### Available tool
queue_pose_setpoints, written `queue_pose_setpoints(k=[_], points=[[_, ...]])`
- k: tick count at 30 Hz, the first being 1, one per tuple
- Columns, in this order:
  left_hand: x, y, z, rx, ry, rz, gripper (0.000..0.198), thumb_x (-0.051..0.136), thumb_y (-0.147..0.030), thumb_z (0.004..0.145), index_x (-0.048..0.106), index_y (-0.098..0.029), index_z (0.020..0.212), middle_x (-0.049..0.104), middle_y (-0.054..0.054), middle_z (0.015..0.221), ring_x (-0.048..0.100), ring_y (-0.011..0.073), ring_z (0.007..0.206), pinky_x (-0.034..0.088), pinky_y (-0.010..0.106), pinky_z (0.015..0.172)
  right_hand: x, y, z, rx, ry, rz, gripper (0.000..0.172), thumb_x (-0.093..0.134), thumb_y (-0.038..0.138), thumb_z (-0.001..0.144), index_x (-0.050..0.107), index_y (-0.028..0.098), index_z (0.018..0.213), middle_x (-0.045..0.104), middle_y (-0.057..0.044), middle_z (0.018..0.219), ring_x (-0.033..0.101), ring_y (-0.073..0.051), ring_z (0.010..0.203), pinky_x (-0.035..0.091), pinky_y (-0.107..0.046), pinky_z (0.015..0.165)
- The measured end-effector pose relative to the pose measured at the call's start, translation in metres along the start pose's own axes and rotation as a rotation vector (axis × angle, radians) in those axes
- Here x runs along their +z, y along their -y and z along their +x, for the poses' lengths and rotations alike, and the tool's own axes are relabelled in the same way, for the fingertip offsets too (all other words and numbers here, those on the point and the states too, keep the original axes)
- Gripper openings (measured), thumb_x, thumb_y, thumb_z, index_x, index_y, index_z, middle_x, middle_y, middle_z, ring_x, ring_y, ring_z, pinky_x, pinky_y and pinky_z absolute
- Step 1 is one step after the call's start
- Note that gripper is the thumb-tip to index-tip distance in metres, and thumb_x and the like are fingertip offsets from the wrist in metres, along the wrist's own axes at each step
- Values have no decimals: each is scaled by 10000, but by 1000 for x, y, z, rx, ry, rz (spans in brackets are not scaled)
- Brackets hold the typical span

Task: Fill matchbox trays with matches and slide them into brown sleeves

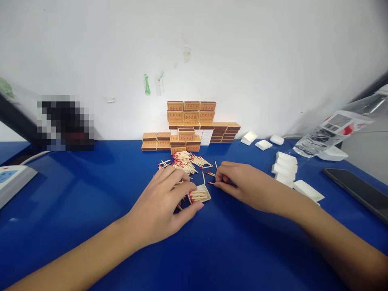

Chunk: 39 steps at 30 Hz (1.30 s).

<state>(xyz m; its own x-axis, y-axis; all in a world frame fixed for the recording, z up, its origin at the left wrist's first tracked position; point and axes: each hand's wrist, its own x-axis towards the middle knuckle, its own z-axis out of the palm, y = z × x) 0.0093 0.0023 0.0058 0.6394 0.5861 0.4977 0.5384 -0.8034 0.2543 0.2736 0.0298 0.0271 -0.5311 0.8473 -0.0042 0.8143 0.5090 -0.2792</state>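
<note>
My left hand [165, 202] rests on the blue table, fingers curled round a small white matchbox tray [201, 195] partly filled with red-tipped matches; thumb and fingers steady its near side. My right hand [239, 180] lies to the right of the tray, fingers pinched on a single match [210, 182] lying on the cloth. A loose pile of matches [186, 161] spreads just beyond both hands.
Orange matchboxes [190, 125] are stacked against the white wall. White inner trays [286, 165] lie at the right, with a plastic bottle [330, 135] and a dark phone [356, 190]. A power strip [12, 180] sits at the left edge.
</note>
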Motion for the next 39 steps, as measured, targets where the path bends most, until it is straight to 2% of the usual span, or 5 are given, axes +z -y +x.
queue_pose_setpoints(k=[4, 10, 29, 35, 39], points=[[-1, 1, -1, 22, 14, 101, 302, 700, -403, 945, 681, -170, 1135, 653, 102, 1087, 568, 279, 1025, 451, 457, 881, -3, 11, 0, -82, -78, 69, 152, 533, 253, 1045, 615, 201, 929, 655, -55, 959, 624, -182, 795, 466, -302, 701], [2, 5, -1, -18, 65, 136, 218, 691, -369, 938, 680, -173, 1032, 641, 94, 1046, 557, 294, 1010, 437, 457, 848, 14, 38, 1, -222, -91, 54, 139, 533, 198, 1048, 640, 179, 959, 651, -75, 1000, 644, -193, 840, 509, -320, 757], [0, 6, -2, 61, 57, 113, 203, 668, -317, 954, 673, -141, 1056, 640, 98, 1071, 564, 283, 1031, 443, 441, 870, 6, 35, -2, -256, -67, 52, 174, 550, 160, 1031, 721, 184, 1018, 647, -56, 976, 630, -164, 788, 465, -282, 695], [-1, 5, -2, 55, 32, 64, 229, 696, -322, 941, 687, -139, 1078, 646, 89, 1053, 570, 267, 1020, 450, 438, 888, -5, 11, 2, 64, -375, 36, 183, 628, 305, 989, 702, 206, 854, 617, -8, 758, 562, -158, 669, 385, -297, 621], [1, 5, -2, 51, 47, 30, 247, 707, -349, 933, 696, -148, 1077, 644, 91, 1057, 571, 265, 1021, 460, 431, 882, 1, -5, 9, 220, -227, 29, 195, 717, 403, 916, 706, 211, 885, 659, -29, 837, 593, -186, 720, 403, -314, 634]])
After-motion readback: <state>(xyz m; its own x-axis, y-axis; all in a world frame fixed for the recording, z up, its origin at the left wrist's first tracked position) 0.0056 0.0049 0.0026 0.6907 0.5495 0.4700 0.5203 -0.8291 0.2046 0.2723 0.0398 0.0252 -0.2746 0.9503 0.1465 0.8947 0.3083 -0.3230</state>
